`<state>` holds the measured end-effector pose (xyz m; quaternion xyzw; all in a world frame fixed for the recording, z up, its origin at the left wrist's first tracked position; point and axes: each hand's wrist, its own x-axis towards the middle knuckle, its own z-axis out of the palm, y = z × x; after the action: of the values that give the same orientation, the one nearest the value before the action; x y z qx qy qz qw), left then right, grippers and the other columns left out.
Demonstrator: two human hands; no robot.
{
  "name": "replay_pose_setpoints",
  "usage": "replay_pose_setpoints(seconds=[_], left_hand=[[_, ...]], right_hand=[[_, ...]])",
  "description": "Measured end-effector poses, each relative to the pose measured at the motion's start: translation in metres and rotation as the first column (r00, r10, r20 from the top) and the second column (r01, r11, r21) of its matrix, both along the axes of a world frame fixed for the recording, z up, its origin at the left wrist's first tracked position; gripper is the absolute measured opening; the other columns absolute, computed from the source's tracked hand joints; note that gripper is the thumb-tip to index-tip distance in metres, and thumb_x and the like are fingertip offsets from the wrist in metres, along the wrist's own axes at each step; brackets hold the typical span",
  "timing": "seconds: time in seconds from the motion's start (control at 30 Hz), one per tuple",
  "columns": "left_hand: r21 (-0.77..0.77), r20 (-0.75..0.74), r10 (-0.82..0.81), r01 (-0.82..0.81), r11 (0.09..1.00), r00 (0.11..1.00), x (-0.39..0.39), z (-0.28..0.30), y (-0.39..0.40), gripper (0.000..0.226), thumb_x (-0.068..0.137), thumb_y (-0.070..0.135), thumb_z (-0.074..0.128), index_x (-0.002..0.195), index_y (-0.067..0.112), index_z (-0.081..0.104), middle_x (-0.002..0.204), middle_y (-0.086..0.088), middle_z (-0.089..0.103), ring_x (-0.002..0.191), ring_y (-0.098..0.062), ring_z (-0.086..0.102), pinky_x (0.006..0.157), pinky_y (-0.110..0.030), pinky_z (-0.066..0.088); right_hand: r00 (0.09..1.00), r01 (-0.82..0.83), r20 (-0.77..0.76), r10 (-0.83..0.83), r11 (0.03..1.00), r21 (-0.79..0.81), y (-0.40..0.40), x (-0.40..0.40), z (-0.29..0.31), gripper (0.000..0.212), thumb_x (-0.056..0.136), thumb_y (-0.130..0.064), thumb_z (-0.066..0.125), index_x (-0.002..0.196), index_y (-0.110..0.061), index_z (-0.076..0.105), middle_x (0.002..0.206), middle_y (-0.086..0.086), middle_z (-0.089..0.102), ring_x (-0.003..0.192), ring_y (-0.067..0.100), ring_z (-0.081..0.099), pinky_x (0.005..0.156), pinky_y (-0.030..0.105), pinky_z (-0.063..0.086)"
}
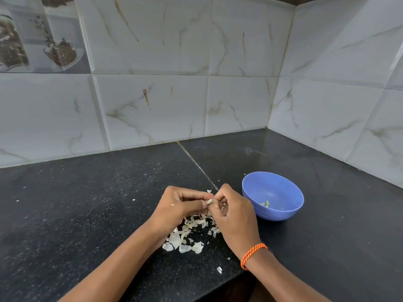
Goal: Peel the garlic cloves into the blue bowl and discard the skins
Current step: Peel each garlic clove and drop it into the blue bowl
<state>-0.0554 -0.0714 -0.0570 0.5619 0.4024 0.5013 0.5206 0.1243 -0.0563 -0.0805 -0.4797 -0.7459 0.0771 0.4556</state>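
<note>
Skins (187,236) are piled under the hands; one garlic clove (209,201) is pinched by left hand (178,203) and right hand (231,212), with the blue bowl (283,214) just right of the right hand.

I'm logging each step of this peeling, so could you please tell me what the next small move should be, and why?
Probably keep stripping skin off the garlic clove, pinched between the left hand and the right hand: it seems partly covered. Then drop it into the blue bowl, letting skin join the skins below.
</note>
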Motion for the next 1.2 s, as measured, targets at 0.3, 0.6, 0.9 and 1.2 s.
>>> replay_pose_setpoints(seconds=[0.3, 0.6, 0.9, 1.2], left_hand=[[0.015, 0.031, 0.074, -0.075, 0.997, 0.997, -0.001, 0.0, 0.002, 0.018, 0.096, -0.001, 0.075, 0.113, -0.002, 0.082, 0.102, -0.021, 0.082, 0.1, -0.037, 0.08, 0.087, -0.03, 0.066], [-0.015, 0.095, 0.238, -0.238, 0.971, 0.967, -0.007, -0.002, 0.006, 0.018, 0.09, -0.006, 0.079, 0.108, -0.005, 0.079, 0.094, -0.025, 0.08, 0.093, -0.04, 0.081, 0.081, -0.03, 0.068], [0.047, 0.056, 0.264, -0.267, 0.963, 0.963, -0.01, -0.001, 0.007, 0.013, 0.089, 0.004, 0.083, 0.1, -0.003, 0.081, 0.088, -0.025, 0.079, 0.082, -0.034, 0.081, 0.077, -0.032, 0.068], [0.104, -0.04, 0.256, -0.251, 0.962, 0.966, -0.009, -0.004, 0.01, 0.011, 0.093, 0.007, 0.082, 0.094, -0.004, 0.079, 0.079, -0.025, 0.076, 0.068, -0.031, 0.074, 0.062, -0.029, 0.063]], right_hand=[[0.989, -0.085, -0.125, 0.076, 0.994, -0.064, -0.001, 0.001, 0.004, 0.016, 0.098, -0.02, 0.07, 0.086, -0.027, 0.063, 0.064, -0.02, 0.059, 0.053, 0.014, 0.058, 0.05, 0.016, 0.04], [0.981, -0.074, -0.186, 0.058, 0.994, -0.083, 0.0, 0.003, 0.001, 0.02, 0.102, -0.015, 0.062, 0.09, -0.031, 0.064, 0.071, -0.006, 0.066, 0.06, 0.018, 0.062, 0.058, 0.042, 0.052], [0.997, -0.06, -0.049, 0.058, 0.997, -0.047, 0.005, 0.0, -0.002, 0.021, 0.104, -0.016, 0.056, 0.101, -0.027, 0.073, 0.097, -0.016, 0.059, 0.089, 0.01, 0.063, 0.069, 0.03, 0.054], [0.995, -0.061, -0.085, 0.056, 0.996, -0.062, 0.006, 0.0, -0.001, 0.024, 0.091, -0.009, 0.077, 0.09, -0.031, 0.068, 0.085, -0.015, 0.065, 0.081, 0.012, 0.065, 0.065, 0.026, 0.055]])
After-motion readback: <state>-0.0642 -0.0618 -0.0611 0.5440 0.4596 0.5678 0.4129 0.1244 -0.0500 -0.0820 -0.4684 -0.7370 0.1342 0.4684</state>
